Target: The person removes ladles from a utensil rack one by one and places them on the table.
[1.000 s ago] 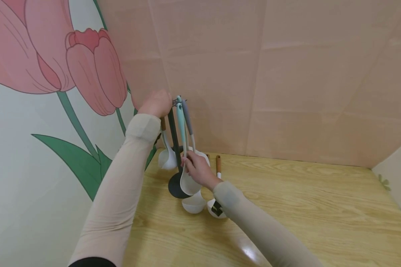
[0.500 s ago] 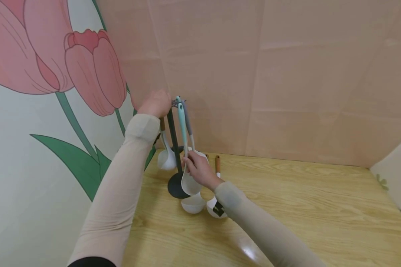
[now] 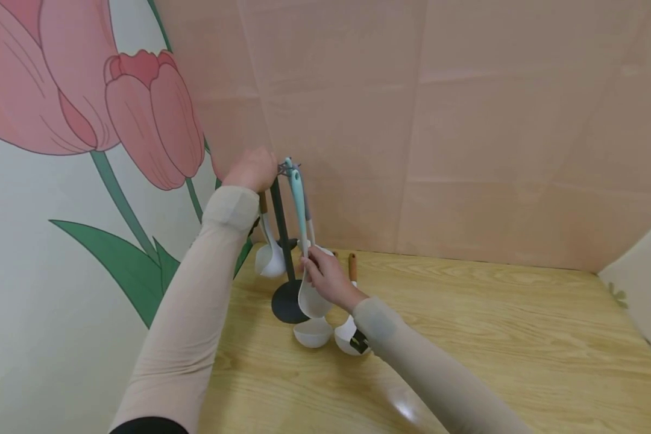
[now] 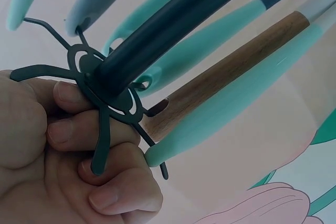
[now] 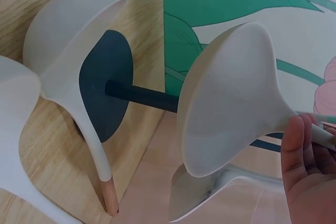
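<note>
My left hand point(image 3: 252, 169) grips the top of a dark utensil rack point(image 3: 282, 223). In the left wrist view its curled fingers point(image 4: 118, 192) lie against the hooked hub point(image 4: 113, 98). The right hand point(image 3: 331, 280) pinches the neck of a pale ladle point(image 3: 313, 299) with a turquoise handle. That handle's upper end is at the hooks; whether it hangs on one I cannot tell. In the right wrist view the ladle's bowl point(image 5: 231, 103) is tilted, beside the fingertips. Other utensils hang about the pole, among them a white ladle point(image 3: 271, 260) and a grey-blue handle point(image 4: 100, 3).
Two white ladles, one in front of the rack point(image 3: 311, 333) and one by the right wrist point(image 3: 347, 337), are on the wooden table point(image 3: 466, 337). The rack's round dark base point(image 3: 287, 301) stands there too. A pinkish sheet covers the wall point(image 3: 493, 132) behind; tulips point(image 3: 157, 120) decorate the left wall.
My right hand has shifted slightly to the right with the ladle, and its turquoise handle now covers more of the grey-blue one. The left hand stays on the rack's top.
</note>
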Demonstrator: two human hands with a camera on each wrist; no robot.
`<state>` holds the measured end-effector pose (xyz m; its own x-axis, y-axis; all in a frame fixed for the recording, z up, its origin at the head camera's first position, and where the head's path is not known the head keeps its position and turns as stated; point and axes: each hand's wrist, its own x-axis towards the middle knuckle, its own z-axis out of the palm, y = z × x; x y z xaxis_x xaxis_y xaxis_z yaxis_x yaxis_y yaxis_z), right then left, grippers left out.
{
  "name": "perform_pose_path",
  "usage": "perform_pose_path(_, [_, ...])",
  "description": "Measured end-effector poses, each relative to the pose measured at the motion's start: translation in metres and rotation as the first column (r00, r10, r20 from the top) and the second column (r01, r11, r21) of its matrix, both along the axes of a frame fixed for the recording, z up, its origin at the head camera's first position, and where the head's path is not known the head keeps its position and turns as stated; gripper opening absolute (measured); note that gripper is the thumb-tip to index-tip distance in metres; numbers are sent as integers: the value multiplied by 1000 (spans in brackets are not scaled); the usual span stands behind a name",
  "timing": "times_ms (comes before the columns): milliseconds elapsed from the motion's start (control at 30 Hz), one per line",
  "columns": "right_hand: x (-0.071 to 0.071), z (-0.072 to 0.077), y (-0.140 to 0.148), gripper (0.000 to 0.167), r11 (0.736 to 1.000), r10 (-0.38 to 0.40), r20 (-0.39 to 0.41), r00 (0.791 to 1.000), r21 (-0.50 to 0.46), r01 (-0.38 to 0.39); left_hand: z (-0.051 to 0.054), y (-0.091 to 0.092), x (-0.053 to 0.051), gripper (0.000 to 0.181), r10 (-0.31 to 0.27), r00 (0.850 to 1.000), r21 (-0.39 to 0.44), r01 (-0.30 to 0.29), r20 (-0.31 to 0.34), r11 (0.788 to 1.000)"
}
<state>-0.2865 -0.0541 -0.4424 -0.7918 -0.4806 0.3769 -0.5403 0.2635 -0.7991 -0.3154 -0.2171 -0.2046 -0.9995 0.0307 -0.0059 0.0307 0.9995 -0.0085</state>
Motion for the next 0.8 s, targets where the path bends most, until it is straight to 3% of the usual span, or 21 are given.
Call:
perform_pose_path(333, [1, -5, 12, 19, 999, -33, 53, 998, 27, 32, 0, -1, -1, 24, 16, 1000, 59, -16, 10, 998])
perform_pose_path(567, [0, -17, 25, 19, 997, -71, 1, 997, 8, 71, 3, -1, -1, 26, 6, 999, 56, -8, 38, 998])
perform_pose_path(800, [0, -22, 38, 24, 997, -81, 49, 995, 4, 81, 2, -1, 0, 31, 31, 999, 100, -34, 35, 994])
